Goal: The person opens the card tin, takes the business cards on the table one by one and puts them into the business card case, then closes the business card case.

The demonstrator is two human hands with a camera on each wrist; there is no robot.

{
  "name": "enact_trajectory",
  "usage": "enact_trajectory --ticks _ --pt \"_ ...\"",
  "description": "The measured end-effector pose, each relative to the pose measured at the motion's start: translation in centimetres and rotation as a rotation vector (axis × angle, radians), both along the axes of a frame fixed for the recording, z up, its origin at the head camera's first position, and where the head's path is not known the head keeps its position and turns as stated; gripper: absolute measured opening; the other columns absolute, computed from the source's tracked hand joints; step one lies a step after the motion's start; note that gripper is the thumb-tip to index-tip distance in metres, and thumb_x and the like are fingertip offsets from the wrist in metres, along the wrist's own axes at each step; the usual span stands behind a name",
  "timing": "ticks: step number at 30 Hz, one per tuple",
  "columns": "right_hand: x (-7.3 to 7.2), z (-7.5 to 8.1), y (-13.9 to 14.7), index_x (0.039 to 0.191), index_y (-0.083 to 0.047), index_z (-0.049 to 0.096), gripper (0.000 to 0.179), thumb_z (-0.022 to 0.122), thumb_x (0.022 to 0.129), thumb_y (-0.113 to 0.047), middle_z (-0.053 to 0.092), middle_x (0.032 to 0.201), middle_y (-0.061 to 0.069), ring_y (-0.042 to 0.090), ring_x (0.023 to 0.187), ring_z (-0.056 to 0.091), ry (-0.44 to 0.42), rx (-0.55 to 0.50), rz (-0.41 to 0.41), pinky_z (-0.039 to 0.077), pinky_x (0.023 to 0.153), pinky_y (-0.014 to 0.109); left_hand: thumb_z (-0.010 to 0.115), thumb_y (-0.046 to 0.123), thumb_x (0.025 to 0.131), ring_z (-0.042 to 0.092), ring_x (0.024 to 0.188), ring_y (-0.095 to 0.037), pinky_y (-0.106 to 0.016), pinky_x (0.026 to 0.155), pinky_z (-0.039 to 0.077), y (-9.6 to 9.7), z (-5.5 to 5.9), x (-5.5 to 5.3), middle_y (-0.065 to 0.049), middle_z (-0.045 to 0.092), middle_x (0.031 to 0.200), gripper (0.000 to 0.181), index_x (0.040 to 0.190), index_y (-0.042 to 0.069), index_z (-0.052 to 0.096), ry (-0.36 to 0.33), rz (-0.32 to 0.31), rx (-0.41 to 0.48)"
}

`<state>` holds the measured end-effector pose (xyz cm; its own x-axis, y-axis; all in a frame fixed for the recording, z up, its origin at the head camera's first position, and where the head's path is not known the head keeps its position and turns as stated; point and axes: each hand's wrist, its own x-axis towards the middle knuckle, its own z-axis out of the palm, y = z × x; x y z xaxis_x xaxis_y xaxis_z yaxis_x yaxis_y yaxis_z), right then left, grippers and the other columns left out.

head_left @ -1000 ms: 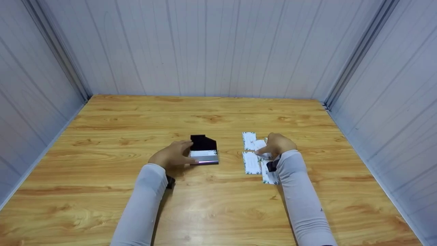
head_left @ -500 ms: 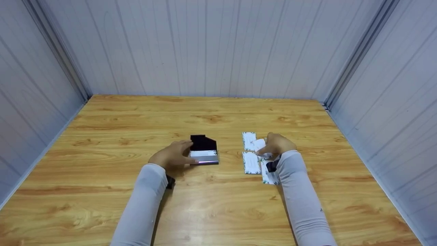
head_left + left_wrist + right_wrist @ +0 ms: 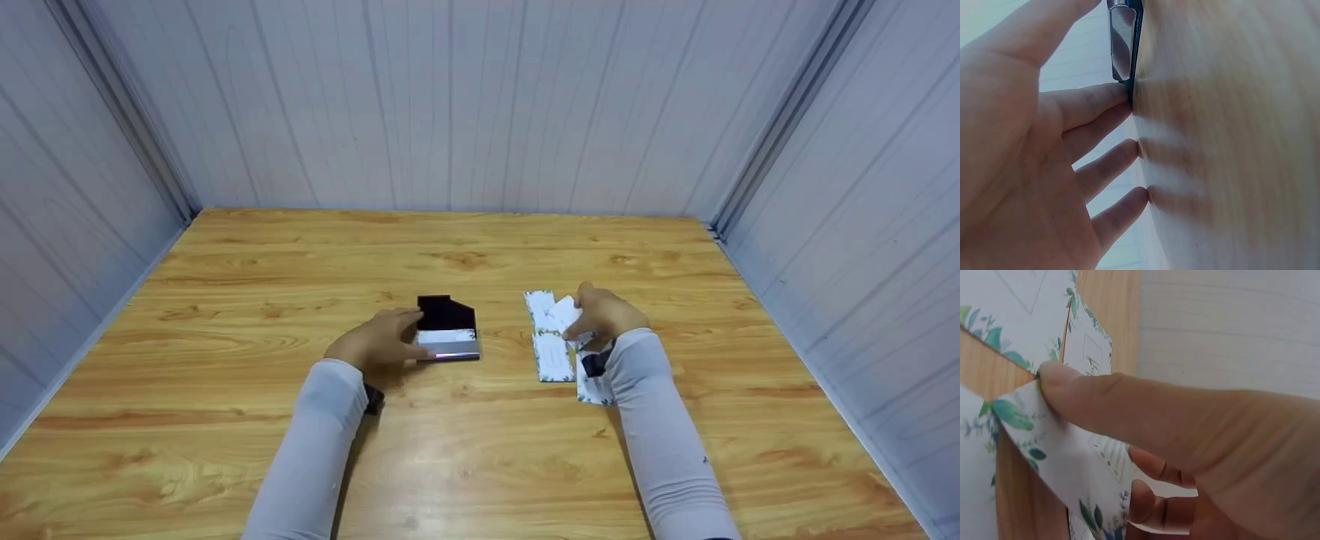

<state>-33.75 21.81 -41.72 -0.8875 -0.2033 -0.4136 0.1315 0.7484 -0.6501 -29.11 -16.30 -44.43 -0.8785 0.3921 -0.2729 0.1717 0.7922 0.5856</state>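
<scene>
My left hand (image 3: 377, 339) lies along the left side of an opened card case (image 3: 444, 311), black inside with a silver front. Its thumb is on the case's front and a fingertip touches near the back; the fingers are spread and fairly straight. A white card (image 3: 446, 336) shows in the case. To the right, my right hand (image 3: 609, 313) pinches a white card (image 3: 1064, 450) with green leaf prints, thumb on top and fingers beneath. That card is tilted up and bends slightly. Other leaf-printed cards (image 3: 553, 358) lie around and under it, partly hidden by the hand.
All of this is on a wood-grain table (image 3: 457, 457). Pale panelled walls (image 3: 465, 105) enclose its back and both sides. Another card (image 3: 595, 388) lies partly beneath the right wrist, with a dark wrist camera (image 3: 595, 364) just over it.
My right hand has risen slightly and shifted a little left, lifting and turning the pinched card. The far-left card has slid slightly left and tilted. My left hand and the case stay put.
</scene>
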Motion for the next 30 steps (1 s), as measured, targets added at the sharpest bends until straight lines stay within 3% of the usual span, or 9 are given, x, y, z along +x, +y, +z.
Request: enact_trajectory --ticks 5,8,11,14,23,27,30 --pt "-0.1 0.7 0.3 0.127 -0.001 0.041 0.046 0.07 0.092 -0.002 0.05 0.117 0.021 0.024 0.072 0.065 0.053 0.049 0.116 0.057 0.071 0.038 0.068 0.054 0.092 0.012 0.151 -0.034 -0.057 0.118 0.02 0.0 -0.2 -0.1 -0.01 0.02 0.165 0.09 0.161 0.015 0.025 0.006 -0.002 0.0" --pt "-0.2 1.2 0.8 0.125 -0.003 0.046 0.038 0.067 0.093 -0.004 0.054 0.112 0.018 0.024 0.082 0.059 0.146 0.104 0.219 0.05 0.08 0.04 0.069 0.054 0.091 0.012 0.151 -0.034 -0.057 0.117 0.02 0.0 -0.2 -0.1 -0.01 0.02 0.165 0.091 0.161 0.015 0.025 0.002 -0.001 0.003" --pt "-0.3 1.7 1.3 0.127 -0.001 0.049 0.036 0.064 0.095 -0.005 0.057 0.116 0.022 0.031 0.098 0.057 0.213 0.086 0.28 0.048 0.088 0.046 0.069 0.054 0.091 0.014 0.151 -0.034 -0.057 0.117 0.021 0.0 -0.2 -0.1 -0.01 0.02 0.165 0.091 0.161 0.015 0.025 0.002 0.0 0.0" --pt "-0.2 2.2 1.6 0.129 -0.001 0.049 0.036 0.063 0.096 -0.005 0.057 0.12 0.023 0.035 0.105 0.058 0.23 0.045 0.278 0.048 0.09 0.048 0.069 0.053 0.091 0.014 0.151 -0.034 -0.057 0.117 0.021 0.1 -0.1 -0.1 -0.01 0.021 0.165 0.091 0.161 0.015 0.025 0.002 0.002 0.002" --pt "0.0 2.8 1.6 0.132 0.004 0.055 0.038 0.064 0.096 -0.002 0.059 0.106 0.017 0.027 0.089 0.065 0.23 -0.09 0.251 0.059 0.078 0.038 0.066 0.054 0.093 0.012 0.151 -0.036 -0.059 0.117 0.02 0.0 -0.1 -0.3 -0.013 0.02 0.164 0.09 0.161 0.013 0.024 0.019 -0.033 -0.035" --pt "-0.1 2.6 1.4 0.129 -0.001 0.061 0.034 0.066 0.096 -0.007 0.061 0.102 0.015 0.026 0.087 0.066 0.262 -0.09 0.269 0.058 0.081 0.044 0.066 0.054 0.093 0.012 0.151 -0.036 -0.059 0.117 0.02 0.0 0.0 -0.3 -0.012 0.02 0.165 0.089 0.161 0.013 0.024 0.018 -0.031 -0.035" --pt "-0.2 2.5 1.1 0.129 -0.008 0.064 0.032 0.066 0.097 -0.012 0.062 0.108 0.013 0.027 0.094 0.065 0.305 -0.077 0.281 0.056 0.085 0.048 0.067 0.053 0.093 0.012 0.151 -0.036 -0.059 0.117 0.02 0.0 0.0 -0.2 -0.012 0.02 0.165 0.089 0.161 0.013 0.024 0.015 -0.028 -0.032"
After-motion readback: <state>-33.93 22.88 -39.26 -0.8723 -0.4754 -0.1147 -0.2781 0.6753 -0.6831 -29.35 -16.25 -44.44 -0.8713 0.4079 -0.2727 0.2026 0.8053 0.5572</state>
